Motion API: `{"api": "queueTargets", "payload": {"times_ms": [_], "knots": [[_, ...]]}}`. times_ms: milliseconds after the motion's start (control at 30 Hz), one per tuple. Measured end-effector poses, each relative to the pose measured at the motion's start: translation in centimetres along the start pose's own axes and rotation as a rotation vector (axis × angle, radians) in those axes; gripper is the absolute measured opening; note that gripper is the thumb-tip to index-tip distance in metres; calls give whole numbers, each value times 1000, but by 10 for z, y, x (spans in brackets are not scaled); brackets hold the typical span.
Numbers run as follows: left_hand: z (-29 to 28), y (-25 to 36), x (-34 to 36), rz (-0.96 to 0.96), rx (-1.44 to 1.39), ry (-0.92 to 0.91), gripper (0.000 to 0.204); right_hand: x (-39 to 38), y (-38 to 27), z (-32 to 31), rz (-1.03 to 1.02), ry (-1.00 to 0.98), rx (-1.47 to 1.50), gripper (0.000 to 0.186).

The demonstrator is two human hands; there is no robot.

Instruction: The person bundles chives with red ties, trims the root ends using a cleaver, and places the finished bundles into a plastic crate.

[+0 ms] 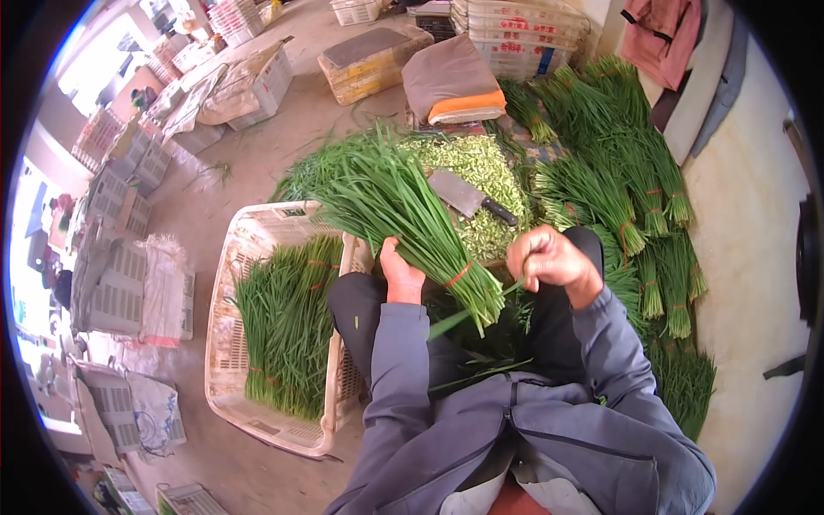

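Note:
My left hand (401, 273) is wrapped round a thick bunch of garlic chives (412, 219), tied with a red band near its pale cut ends. Its leaves fan out to the far left and the cut ends point toward my right knee. Close to those ends, my right hand (554, 257) is closed in a pinch on a single chive blade (455, 322), which runs down to the left beneath the bunch. Just beyond lies a cleaver (468, 196) with a dark handle, resting on a heap of chopped pale stem ends (489, 163).
A white plastic crate (225, 335) with tied chive bunches stands at my left. More tied bunches (618, 163) are piled along the wall at right. A folded cloth (446, 77), a worn foam box (369, 64) and stacked crates (515, 39) stand farther off.

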State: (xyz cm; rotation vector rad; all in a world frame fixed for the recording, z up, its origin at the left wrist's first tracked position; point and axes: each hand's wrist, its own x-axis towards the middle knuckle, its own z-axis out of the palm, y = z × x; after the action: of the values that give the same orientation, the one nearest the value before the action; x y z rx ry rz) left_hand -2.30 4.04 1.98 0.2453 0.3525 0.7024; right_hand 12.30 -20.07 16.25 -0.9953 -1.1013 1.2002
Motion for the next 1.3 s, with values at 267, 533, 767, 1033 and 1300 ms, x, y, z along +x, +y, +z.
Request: {"api": "queueTargets", "payload": {"times_ms": [267, 533, 767, 1033, 1300], "knots": [[17, -9, -17, -105, 34, -158, 49, 70, 85, 6, 270, 490, 45, 80], [3, -25, -38, 331, 567, -50, 54, 86, 100, 38, 72, 576, -358, 61], [5, -32, -38, 293, 472, 50, 39, 60, 131, -6, 15, 677, 217, 43], [0, -26, -37, 231, 431, 91, 40, 64, 120, -1, 180, 700, 122, 54], [1, -25, -31, 316, 490, 43, 45, 79, 115, 15, 3, 748, -318, 55]]}}
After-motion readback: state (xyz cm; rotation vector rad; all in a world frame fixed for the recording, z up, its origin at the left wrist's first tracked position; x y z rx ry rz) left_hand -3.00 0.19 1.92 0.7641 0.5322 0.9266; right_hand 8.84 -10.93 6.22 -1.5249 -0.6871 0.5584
